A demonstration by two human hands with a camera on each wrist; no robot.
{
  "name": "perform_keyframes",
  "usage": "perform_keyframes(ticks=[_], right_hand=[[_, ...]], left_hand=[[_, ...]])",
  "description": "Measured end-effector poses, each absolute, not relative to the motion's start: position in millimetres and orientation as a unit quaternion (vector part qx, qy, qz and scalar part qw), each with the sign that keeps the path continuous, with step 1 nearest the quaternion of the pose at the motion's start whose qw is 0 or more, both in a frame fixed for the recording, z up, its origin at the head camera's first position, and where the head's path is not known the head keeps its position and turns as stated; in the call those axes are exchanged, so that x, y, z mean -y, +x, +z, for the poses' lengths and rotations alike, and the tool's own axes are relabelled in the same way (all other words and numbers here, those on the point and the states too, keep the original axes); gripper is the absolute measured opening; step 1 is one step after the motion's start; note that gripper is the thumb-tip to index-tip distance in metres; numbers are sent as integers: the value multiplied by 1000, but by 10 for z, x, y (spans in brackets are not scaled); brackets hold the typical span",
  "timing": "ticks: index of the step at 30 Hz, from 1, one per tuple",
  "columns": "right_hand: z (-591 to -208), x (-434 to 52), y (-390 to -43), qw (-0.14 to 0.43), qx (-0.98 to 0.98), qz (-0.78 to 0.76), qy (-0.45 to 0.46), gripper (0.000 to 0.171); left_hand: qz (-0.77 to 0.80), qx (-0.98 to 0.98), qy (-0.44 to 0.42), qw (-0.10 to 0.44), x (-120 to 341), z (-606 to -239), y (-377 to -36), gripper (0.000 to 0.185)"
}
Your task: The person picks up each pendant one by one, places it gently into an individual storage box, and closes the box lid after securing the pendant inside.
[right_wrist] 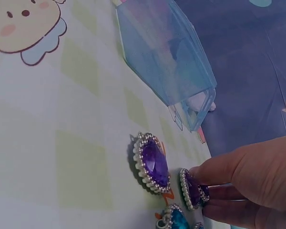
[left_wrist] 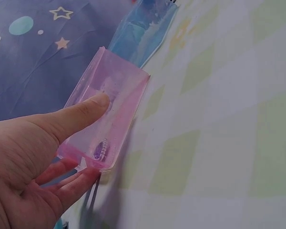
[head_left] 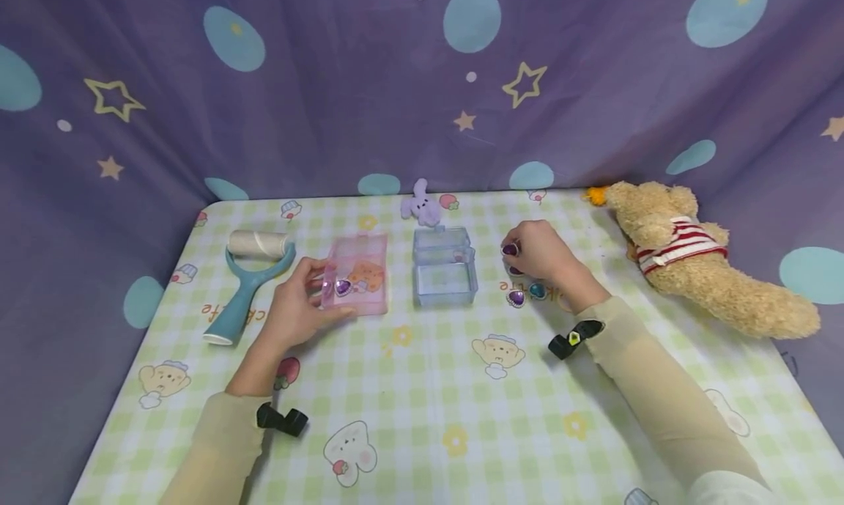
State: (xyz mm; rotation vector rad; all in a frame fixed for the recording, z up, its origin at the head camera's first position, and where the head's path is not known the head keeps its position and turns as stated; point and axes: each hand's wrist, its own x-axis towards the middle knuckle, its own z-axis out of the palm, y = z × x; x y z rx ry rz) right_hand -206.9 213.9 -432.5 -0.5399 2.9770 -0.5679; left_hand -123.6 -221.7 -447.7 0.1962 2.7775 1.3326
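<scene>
From where I stand, the left hand has the pink box between thumb and fingers, gripping its left side and near corner. A purple gem sits inside that box, toward the gripped side. To the right, a strip of cloth separates it from the blue box, which stands open with its lid tipped back.

Another strip of cloth runs from the blue box to the right hand, whose thumb and fingers are together, pinching a beaded purple gem. Close by on the cloth lie a loose purple gem and a teal gem, with one more purple gem partly hidden under the fingers.

A lint roller lies near the table's left edge, apart from the left hand. A small purple toy is just behind the blue box, close to the back edge and the curtain. A teddy sprawls along the right edge, its long end reaching past it. In front of both boxes, checked cloth stretches between the forearms.
</scene>
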Motion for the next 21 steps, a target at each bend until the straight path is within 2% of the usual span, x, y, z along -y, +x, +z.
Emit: perform_keyframes(ticks=[7, 21], right_hand=[[-4293, -2117, -2088, 40, -967, -178, -176, 14], [-4083, -2073, -2216, -9, -957, -219, -191, 12]], left_hand=[[430, -900, 63, 27, 2217, -4477, -1236, 91], [423, -903, 70, 24, 2211, -4462, -1247, 88]])
